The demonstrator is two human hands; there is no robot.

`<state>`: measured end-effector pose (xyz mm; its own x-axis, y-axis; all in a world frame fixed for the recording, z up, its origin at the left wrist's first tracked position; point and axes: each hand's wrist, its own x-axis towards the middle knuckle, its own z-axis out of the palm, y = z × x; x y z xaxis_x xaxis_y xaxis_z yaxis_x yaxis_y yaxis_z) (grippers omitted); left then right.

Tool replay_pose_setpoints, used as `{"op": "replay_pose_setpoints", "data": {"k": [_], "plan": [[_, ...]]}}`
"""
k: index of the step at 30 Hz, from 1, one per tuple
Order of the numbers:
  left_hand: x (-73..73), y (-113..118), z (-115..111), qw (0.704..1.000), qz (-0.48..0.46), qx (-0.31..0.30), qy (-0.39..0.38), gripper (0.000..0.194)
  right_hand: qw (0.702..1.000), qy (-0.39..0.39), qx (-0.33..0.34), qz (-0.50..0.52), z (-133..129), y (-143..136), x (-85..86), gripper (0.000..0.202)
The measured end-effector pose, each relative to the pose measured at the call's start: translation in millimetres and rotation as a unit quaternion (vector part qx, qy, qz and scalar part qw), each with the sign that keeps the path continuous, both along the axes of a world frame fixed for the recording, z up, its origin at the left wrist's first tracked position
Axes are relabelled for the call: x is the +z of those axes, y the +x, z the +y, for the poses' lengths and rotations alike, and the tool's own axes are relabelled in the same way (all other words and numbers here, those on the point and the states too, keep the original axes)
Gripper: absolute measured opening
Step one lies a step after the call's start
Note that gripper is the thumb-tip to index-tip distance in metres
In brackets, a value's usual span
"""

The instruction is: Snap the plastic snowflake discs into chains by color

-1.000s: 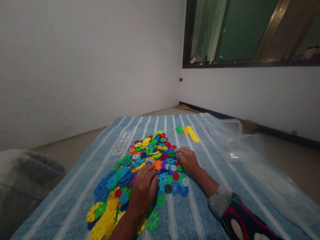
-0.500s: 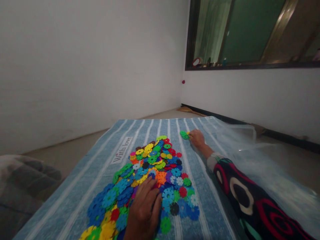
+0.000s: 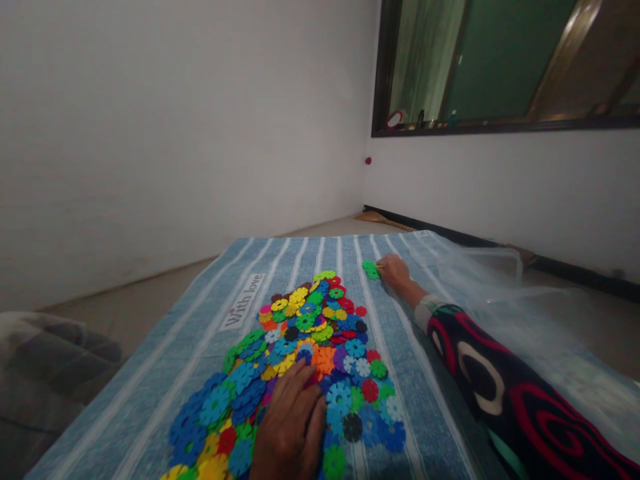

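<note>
R grip (image 3: 393, 270) bunched by yellow bit (image 3: 380, 267), just right of grn discs (image 3: 371, 269); L grip (image 3: 290, 417) atop mixed disc pile (image 3: 305, 321); can't tell if either's holding.

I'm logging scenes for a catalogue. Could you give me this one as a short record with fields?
Left hand: over the near part of the pile, back of the hand up
Right hand: farther forward, just right of the green pieces; a sliver of yellow shows at its fingers, grip unclear
Pile: overlapping notched discs in many colours
Surface: blue cloth with white stripes and a "With love" label
Far right: clear plastic container, partly blurred
</note>
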<state>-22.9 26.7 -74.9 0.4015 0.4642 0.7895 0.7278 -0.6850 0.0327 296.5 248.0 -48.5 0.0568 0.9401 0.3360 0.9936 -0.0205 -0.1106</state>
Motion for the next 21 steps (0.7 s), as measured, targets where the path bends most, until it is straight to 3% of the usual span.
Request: {"op": "replay_pose_setpoints", "data": {"k": [10,15,21], "plan": [[-1.8,-1.2,1.6,1.0,0.01,-0.007,-0.018,0.015,0.997,0.001,-0.07,0.023,-17.9,35.4,-18.4,0.036],[-1.3,0.6,2.5,1.0,0.002,-0.01,0.002,0.013,0.998,-0.005,-0.052,0.021,-21.4,26.7,-25.4,0.031],[-1.1,1.3,3.7,1.0,0.002,-0.011,0.008,0.012,0.999,-0.018,-0.028,-0.02,-25.5,15.4,-21.7,0.036]]}}
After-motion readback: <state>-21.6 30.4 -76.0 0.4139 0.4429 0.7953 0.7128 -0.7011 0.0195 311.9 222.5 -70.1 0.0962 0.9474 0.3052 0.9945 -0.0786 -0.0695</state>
